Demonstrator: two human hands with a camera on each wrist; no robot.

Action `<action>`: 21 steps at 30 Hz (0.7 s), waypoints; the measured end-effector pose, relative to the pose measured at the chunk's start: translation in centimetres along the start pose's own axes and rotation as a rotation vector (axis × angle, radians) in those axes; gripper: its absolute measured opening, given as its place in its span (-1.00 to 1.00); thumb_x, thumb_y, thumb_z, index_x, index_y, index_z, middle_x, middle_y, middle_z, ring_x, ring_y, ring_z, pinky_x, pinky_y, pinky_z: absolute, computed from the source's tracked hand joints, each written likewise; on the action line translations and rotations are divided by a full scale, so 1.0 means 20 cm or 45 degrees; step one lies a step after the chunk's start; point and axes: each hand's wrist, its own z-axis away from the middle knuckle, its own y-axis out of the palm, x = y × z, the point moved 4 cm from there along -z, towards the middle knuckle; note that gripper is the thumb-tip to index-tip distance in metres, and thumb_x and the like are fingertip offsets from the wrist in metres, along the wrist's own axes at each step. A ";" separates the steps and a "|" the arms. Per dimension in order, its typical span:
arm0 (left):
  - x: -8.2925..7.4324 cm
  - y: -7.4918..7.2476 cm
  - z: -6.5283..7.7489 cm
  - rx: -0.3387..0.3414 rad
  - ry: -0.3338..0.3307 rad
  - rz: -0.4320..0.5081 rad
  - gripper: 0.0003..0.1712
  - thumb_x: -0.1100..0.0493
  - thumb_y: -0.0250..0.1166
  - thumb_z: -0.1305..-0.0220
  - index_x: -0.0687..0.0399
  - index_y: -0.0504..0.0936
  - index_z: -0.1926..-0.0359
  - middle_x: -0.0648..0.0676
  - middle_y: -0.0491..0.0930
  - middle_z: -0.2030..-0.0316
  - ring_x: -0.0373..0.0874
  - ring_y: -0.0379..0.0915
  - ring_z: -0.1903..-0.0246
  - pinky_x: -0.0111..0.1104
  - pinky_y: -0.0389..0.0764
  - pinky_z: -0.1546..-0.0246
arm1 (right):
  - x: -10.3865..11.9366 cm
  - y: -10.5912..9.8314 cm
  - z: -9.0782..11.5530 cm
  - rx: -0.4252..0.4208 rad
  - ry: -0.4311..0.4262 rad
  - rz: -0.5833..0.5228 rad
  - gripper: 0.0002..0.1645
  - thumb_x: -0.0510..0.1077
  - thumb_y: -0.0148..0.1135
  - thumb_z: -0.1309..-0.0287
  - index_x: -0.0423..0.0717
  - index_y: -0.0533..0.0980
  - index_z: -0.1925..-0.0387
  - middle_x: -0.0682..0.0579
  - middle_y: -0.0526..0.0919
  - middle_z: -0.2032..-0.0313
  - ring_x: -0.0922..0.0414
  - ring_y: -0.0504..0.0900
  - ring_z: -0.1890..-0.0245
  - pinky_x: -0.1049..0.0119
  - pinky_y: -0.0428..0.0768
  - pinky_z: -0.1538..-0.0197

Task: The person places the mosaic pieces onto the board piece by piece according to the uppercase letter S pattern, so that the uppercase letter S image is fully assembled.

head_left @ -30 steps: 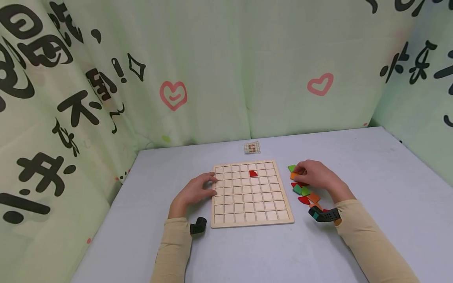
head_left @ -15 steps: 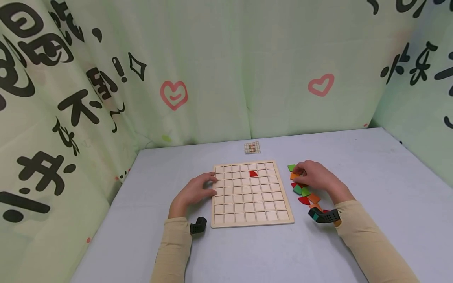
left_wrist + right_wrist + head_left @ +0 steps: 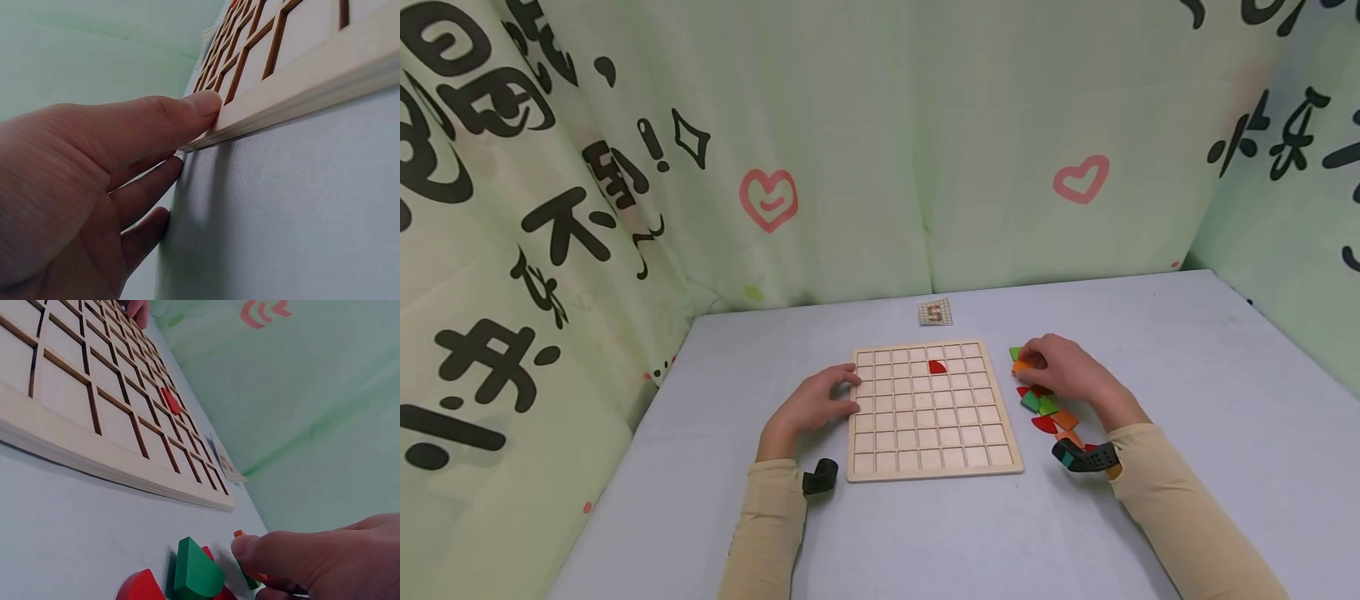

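A wooden grid board (image 3: 936, 477) lies flat on the table, with one red quarter-round piece (image 3: 937, 367) in a cell near its far side. My left hand (image 3: 816, 402) rests against the board's left edge, thumb and fingers spread apart; in the left wrist view the thumb (image 3: 203, 104) touches the rim. To the right of the board, my right hand (image 3: 1063, 367) pinches an orange piece (image 3: 1021, 367) between thumb and fingers at the far end of a loose row of pieces. The fingers hide part of that piece. A light green piece (image 3: 1015, 352) lies just beyond it.
Nearer me in the row are a teal piece (image 3: 1030, 402), a lime piece (image 3: 1047, 406), a red piece (image 3: 1043, 424) and an orange square (image 3: 1064, 419). A small patterned card (image 3: 934, 313) lies behind the board. A printed curtain (image 3: 850, 167) rises along the table's back edge.
My right hand has shifted slightly away from me and the orange piece has moved a little with it, tilting. My left hand and the board stay where they were.
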 end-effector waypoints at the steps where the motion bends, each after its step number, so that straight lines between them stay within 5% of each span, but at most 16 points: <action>1: 0.00 0.00 0.00 0.000 0.001 -0.001 -0.54 0.24 0.38 -0.27 0.21 0.58 -0.18 0.16 0.32 -0.45 0.11 0.13 -0.49 -0.05 0.21 -0.50 | 0.00 0.00 0.00 -0.012 0.002 -0.005 -0.57 -0.14 0.29 -0.25 -0.39 0.55 -0.02 -0.24 0.60 0.11 -0.08 0.52 0.13 0.00 0.65 0.02; 21: 0.01 0.00 -0.01 0.004 -0.015 -0.002 -0.54 0.23 0.38 -0.27 0.18 0.58 -0.19 0.14 0.32 -0.45 0.10 0.13 -0.50 -0.06 0.20 -0.51 | 0.15 0.02 -0.01 -0.080 -0.067 -0.062 -0.61 -0.21 0.22 -0.31 -0.32 0.56 -0.11 -0.23 0.58 0.01 -0.10 0.53 0.03 -0.06 0.61 -0.11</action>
